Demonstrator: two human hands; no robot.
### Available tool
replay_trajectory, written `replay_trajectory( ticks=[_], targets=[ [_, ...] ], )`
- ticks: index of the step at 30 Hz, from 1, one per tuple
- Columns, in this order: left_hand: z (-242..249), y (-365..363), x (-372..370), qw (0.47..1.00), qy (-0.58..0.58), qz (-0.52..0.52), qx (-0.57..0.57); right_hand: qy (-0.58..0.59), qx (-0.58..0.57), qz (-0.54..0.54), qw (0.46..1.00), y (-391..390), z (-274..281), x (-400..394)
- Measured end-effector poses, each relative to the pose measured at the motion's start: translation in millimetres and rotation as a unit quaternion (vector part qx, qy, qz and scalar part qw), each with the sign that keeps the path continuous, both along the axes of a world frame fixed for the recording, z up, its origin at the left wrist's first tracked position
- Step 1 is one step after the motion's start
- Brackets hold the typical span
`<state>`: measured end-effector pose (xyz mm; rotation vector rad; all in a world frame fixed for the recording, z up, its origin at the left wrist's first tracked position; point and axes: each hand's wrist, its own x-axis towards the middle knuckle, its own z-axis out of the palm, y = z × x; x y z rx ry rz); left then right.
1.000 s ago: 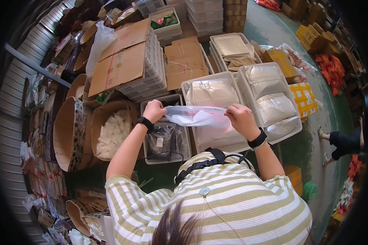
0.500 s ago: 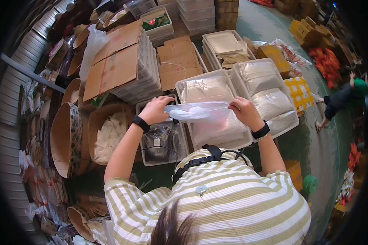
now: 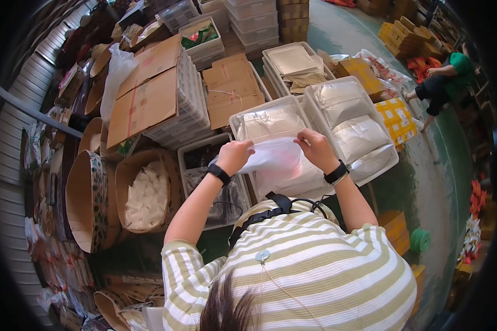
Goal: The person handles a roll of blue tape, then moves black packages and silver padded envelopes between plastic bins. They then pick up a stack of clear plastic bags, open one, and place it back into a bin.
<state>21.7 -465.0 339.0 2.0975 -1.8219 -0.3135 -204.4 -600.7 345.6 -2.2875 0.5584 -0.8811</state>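
A thin translucent plastic bag [image 3: 276,157] with something white and pinkish showing through hangs between my two hands. My left hand [image 3: 234,156] pinches its left top corner, fingers closed. At the right top corner, my right hand [image 3: 316,149] grips the bag between thumb and fingers. Both wrists wear dark bands. Below the bag lies a white bin [image 3: 243,122] of silvery-white packages, partly hidden by the bag. To the left, another bin [image 3: 183,160] holds dark items and clear plastic.
Beside them are a second bin of white packages [image 3: 359,135], a carton of white packets [image 3: 147,198], flattened cardboard [image 3: 143,105] on stacked trays, and a yellow-taped box [image 3: 395,122]. A person in green [image 3: 444,80] bends over at the upper right.
My hands have come closer together, and the bag's top edge is now bunched rather than stretched wide. The other person has moved up in the view. The camera view has shifted slightly.
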Motion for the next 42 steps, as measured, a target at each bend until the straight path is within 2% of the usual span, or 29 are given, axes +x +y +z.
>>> replay_trajectory(
  ticks=[1,4,7,8,10,12,14,16,18,20,21,24,25,28,29,32,35,36,40,42],
  targets=[
    [-2,-4,2,1.000,0.000,-0.018,0.018,-0.007,-0.006,-0.004,1.000,-1,-3,2],
    [-2,-11,5,0.999,-0.041,-0.012,-0.027,-0.111,0.046,-0.062,0.991,-5,-12,10],
    [11,-14,14,0.997,-0.007,0.016,-0.077,-0.226,0.108,-0.167,0.954,-14,-18,19],
    [20,-15,16,0.996,0.009,0.031,-0.089,-0.176,0.129,-0.172,0.961,-19,-25,18],
    [43,-16,17,0.960,0.248,0.102,-0.075,-0.080,0.175,-0.185,0.964,-33,-54,11],
    [54,-19,20,0.883,0.434,0.165,-0.071,0.039,0.235,-0.109,0.965,-38,-104,9],
    [65,-23,25,0.829,0.524,0.179,-0.071,0.132,0.319,-0.009,0.939,-38,-149,17],
    [82,-27,20,0.779,0.591,0.182,-0.104,0.128,0.570,0.044,0.810,-16,-147,29],
    [87,-35,22,0.753,0.624,0.171,-0.123,0.132,0.675,0.125,0.715,1,-138,45],
    [85,-40,23,0.737,0.640,0.148,-0.161,0.073,0.807,0.225,0.540,13,-120,65],
    [86,-39,19,0.732,0.640,0.151,-0.181,0.002,0.842,0.286,0.458,16,-104,70],
    [86,-19,-7,0.734,0.614,0.183,-0.226,-0.184,0.886,0.285,0.317,16,-145,116],
    [81,-6,-15,0.754,0.590,0.189,-0.219,-0.236,0.877,0.278,0.313,24,-91,113],
    [51,37,-35,0.753,0.576,0.230,-0.219,-0.288,0.853,0.202,0.386,23,-107,139],
    [33,52,-37,0.735,0.585,0.248,-0.236,-0.288,0.871,0.181,0.354,21,-111,143],
    [21,84,-38,0.719,0.585,0.296,-0.232,-0.229,0.849,0.152,0.451,22,-120,160],
    [19,98,-27,0.766,0.509,0.347,-0.183,-0.209,0.800,0.124,0.549,22,-116,191],
    [21,97,-23,0.761,0.503,0.355,-0.204,-0.203,0.779,0.119,0.582,23,-113,204],
    [27,88,19,0.761,0.453,0.378,-0.268,-0.277,0.707,0.245,0.603,9,-77,272],
    [35,84,57,0.769,0.406,0.400,-0.290,-0.267,0.677,0.266,0.632,0,-45,319]
  ],
)
